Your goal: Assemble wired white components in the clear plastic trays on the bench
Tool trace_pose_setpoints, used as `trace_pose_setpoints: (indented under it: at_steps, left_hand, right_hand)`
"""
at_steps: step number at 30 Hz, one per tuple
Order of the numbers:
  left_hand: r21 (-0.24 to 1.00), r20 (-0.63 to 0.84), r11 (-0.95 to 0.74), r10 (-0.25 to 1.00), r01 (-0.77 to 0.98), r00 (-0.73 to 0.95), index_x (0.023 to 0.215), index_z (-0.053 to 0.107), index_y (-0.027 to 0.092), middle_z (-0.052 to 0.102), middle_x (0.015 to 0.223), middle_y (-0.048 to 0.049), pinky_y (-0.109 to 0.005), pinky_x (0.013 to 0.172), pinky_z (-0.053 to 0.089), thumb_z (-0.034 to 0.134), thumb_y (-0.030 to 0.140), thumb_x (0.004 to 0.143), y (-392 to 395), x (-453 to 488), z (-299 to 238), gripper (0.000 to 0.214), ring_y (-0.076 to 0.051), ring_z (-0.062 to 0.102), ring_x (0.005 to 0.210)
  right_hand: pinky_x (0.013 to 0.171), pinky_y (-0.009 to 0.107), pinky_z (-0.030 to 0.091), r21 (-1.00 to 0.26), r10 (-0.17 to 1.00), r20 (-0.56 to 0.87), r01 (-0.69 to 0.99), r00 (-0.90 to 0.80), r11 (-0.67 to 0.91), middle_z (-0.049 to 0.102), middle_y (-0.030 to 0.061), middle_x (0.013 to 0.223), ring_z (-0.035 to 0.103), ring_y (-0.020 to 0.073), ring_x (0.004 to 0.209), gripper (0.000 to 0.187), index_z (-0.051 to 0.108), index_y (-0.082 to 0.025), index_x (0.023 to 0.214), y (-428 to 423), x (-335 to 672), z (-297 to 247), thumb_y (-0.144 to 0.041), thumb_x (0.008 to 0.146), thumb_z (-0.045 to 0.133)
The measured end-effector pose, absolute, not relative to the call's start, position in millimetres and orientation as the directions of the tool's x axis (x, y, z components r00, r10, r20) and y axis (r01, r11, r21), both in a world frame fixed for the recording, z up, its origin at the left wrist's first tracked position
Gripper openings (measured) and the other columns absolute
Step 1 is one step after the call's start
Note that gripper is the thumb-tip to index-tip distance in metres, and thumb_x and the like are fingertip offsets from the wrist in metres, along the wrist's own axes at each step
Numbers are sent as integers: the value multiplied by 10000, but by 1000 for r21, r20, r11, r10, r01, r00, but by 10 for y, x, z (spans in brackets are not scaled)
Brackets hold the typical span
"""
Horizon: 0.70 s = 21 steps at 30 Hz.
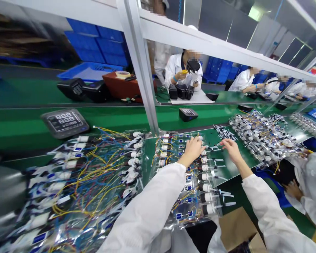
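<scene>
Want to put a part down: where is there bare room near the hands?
Bare bench shows below the right hand, between the middle parts and the pile at right. The green strip beyond is bare between the large display and the metal post. Crowded: the left wire bundles, that pile, and under the left hand.

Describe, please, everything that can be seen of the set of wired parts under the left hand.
The set of wired parts lies on the green tabletop, with clear, crinkled plastic about it. White cylinders with black ends run in a row down its right side, others at upper left. Between them are small blue squares with white borders and thin yellow wires. White strips stick out at right. The left hand covers part of its upper half, seemingly touching it; the left sleeve hides more.
</scene>
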State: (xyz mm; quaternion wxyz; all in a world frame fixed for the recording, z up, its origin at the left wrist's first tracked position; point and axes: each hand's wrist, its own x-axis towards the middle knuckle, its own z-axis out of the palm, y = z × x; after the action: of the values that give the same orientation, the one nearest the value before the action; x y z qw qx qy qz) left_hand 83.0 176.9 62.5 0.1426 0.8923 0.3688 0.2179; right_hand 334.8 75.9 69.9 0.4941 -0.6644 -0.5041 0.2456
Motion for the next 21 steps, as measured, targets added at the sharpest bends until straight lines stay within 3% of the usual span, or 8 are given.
trace_pose_setpoints:
  at_steps: [4, 7, 11, 15, 21]
  left_hand:
    - [361, 312, -768, 634, 529, 708, 1129, 762, 264, 694, 1324, -96, -500, 1074, 390, 490, 411, 1088, 1838, 876, 646, 311, -310, 508, 1285]
    - [352, 308, -781, 617, 516, 724, 1180, 748, 287, 698, 1331, -86, -512, 1066, 395, 525, 492, 1067, 1880, 884, 599, 323, -312, 521, 1266]
    - [369, 307, -756, 648, 540, 697, 1176, 749, 269, 685, 1335, -120, -545, 1074, 384, 557, 544, 1040, 1871, 875, 535, 363, -346, 506, 1298]
    - [406, 320, -735, 671, 544, 668, 1218, 722, 241, 687, 1342, -128, -535, 1071, 388, 545, 502, 1051, 1834, 835, 529, 356, -339, 516, 1291]
    - [469, 339, -690, 717, 551, 610, 1266, 682, 273, 742, 1317, -77, -569, 1118, 309, 519, 315, 1060, 1831, 750, 574, 266, -331, 449, 1376]
  right_hand:
    - [544, 295, 508, -858, 908, 144, 507, 393, -84, 781, 104, 837, 675, 187, 631, 480, 699, -195, 899, 716, 3731, 761, -672, 881, 647]
    - [550, 301, 508, -775, 938, 101, 617, 332, -135, 763, 63, 779, 634, 176, 586, 392, 724, -203, 856, 786, 3869, 757, -592, 864, 674]
    - [805, 361, 572, -604, 952, 109, 780, 285, -165, 769, 64, 879, 687, 215, 784, 215, 778, -214, 920, 1001, 3942, 759, -397, 888, 669]
    - [1039, 393, 509, -456, 955, 143, 874, 261, -170, 725, 126, 1102, 668, 256, 1041, 221, 799, -198, 1040, 1231, 3949, 775, -204, 899, 629]
    - [1037, 376, 506, -460, 937, 205, 873, 284, -163, 667, 154, 1168, 638, 268, 1046, 103, 781, -201, 909, 1355, 3889, 776, -213, 875, 685]
